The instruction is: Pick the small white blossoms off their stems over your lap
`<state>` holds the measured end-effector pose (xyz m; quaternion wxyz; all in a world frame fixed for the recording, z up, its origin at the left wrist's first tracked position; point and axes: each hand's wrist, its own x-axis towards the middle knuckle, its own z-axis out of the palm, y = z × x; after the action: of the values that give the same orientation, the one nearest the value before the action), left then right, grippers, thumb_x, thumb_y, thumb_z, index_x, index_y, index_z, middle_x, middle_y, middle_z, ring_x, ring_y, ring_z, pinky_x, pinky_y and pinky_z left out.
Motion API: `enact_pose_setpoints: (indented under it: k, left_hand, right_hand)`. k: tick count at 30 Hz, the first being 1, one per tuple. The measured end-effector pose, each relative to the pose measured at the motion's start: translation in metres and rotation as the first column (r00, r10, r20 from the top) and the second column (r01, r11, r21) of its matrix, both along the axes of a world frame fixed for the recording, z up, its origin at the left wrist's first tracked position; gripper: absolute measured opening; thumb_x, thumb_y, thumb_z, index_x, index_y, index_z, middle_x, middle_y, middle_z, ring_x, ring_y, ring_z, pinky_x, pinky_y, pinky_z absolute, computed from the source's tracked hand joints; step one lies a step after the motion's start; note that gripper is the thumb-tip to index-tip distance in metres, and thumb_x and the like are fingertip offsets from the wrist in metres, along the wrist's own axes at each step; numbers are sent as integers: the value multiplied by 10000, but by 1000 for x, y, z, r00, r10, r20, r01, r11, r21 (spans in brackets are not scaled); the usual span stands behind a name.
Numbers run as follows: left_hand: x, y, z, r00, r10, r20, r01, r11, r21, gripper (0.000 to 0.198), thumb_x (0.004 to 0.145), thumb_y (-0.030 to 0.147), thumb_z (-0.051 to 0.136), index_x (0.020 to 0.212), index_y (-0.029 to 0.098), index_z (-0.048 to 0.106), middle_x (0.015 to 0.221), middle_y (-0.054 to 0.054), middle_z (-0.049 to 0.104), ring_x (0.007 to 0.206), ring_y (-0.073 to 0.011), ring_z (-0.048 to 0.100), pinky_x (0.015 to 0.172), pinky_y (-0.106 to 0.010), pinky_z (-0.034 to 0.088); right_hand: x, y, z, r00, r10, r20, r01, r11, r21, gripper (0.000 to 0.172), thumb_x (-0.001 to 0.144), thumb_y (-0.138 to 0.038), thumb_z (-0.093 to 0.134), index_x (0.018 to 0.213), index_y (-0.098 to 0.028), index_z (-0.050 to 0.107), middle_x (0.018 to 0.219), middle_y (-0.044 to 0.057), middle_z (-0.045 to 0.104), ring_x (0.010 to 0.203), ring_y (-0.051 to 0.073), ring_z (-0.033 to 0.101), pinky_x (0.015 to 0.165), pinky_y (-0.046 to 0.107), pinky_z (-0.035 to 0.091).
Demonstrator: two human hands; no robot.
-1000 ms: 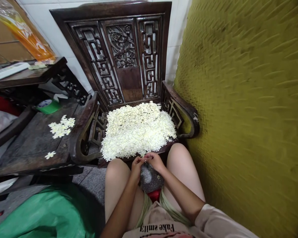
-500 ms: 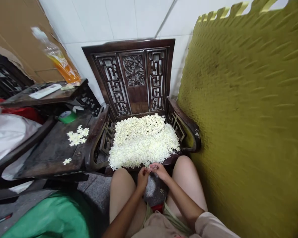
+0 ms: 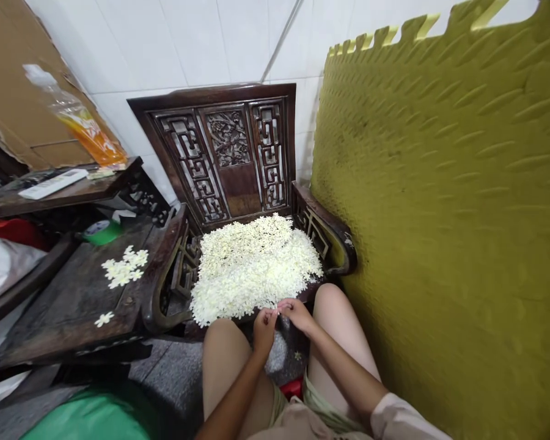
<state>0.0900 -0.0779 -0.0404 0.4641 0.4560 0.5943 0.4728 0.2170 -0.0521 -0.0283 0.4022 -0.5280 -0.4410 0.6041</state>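
My left hand (image 3: pixel 264 324) and my right hand (image 3: pixel 296 313) meet just above my knees, fingertips pinched together. A tiny whitish bit shows where the fingers touch; it is too small to make out. Right behind them, a thick layer of white flowers (image 3: pixel 256 275) covers the seat of a dark carved wooden chair (image 3: pixel 238 186). The flowers at the back look more yellowish, those in front whiter.
Left of the chair, another wooden seat (image 3: pixel 73 299) bears a few loose flowers (image 3: pixel 124 267) and green tape (image 3: pixel 101 232). A bottle of orange liquid (image 3: pixel 89 131) stands on a ledge. To the right rises a yellow foam mat (image 3: pixel 431 201). A green bag (image 3: pixel 87 415) lies lower left.
The camera view has turned slightly, so the chair and the left-hand things sit further left. Both hands remain pinched together at the same spot by the flowers.
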Motion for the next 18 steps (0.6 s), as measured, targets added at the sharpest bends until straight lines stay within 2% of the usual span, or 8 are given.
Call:
enact_pose_setpoints:
  k: [3,7,9,13,15,18]
  left_hand:
    - [-4,7,1,999,48,-24,-48,999,15,284,695,434,581,607,171,517,552,27,451,557,-114,409,577,-243,325]
    - [-6,4,-7,992,94,-79,-92,995,35,243,738,399,536,634,181,507,562,27,452,563,-120,417,585,-247,325]
    - [-7,-1,-8,978,58,-200,-42,996,84,224,755,368,523,627,185,517,550,26,442,557,-122,407,589,-250,312]
    - [-10,-2,-7,902,-34,-430,117,979,167,188,756,307,532,612,190,560,548,11,465,581,-131,426,628,-263,295]
    - [-11,2,-10,886,-50,-461,143,975,168,195,762,306,527,609,190,562,540,14,451,577,-130,425,623,-262,288]
    - [-12,7,-15,919,-44,-392,99,987,122,211,775,338,509,640,188,570,537,24,434,557,-123,412,594,-254,287]
  right_hand:
    - [2,8,6,999,-36,-13,36,999,7,234,600,-350,661,709,-143,648,610,1,607,543,108,500,602,259,406]
    - [-1,2,-3,998,-55,-22,54,998,-25,221,640,-367,617,692,-154,642,632,12,622,565,120,522,589,256,410]
    - [-3,-2,-10,1000,-22,3,23,998,-64,185,644,-338,607,653,-155,630,602,6,612,551,120,521,565,248,402]
    - [-4,2,-22,997,70,37,-65,990,-128,118,620,-257,605,568,-152,591,530,-15,578,473,95,477,519,232,375]
    - [-6,8,-27,999,34,10,-33,991,-131,113,613,-262,609,585,-153,594,539,-14,586,476,97,486,523,234,383]
    - [-10,12,-33,995,-51,-83,40,991,-124,169,595,-310,639,673,-161,619,604,-2,620,510,112,522,552,251,412]
